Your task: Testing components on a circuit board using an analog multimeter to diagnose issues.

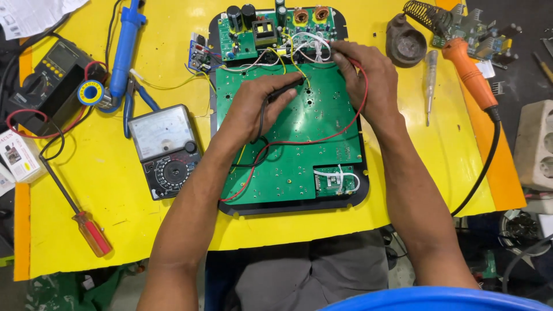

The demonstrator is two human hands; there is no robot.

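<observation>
My left hand (pixel 252 109) pinches black probe (pixel 286 90) on green board (pixel 299 150), desk centre; right hand (pixel 363 75) grips red probe, tip hidden, at 1 o'clock. Risk: tip slips, bridges pads; red lead (pixel 322 138) may snag.

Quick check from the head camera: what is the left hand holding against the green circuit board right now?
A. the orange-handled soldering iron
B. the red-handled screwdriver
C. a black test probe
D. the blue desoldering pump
C: the left hand pinches a black test probe with its tip on the green circuit board; the iron, screwdriver and pump all lie untouched on the yellow table.
</observation>
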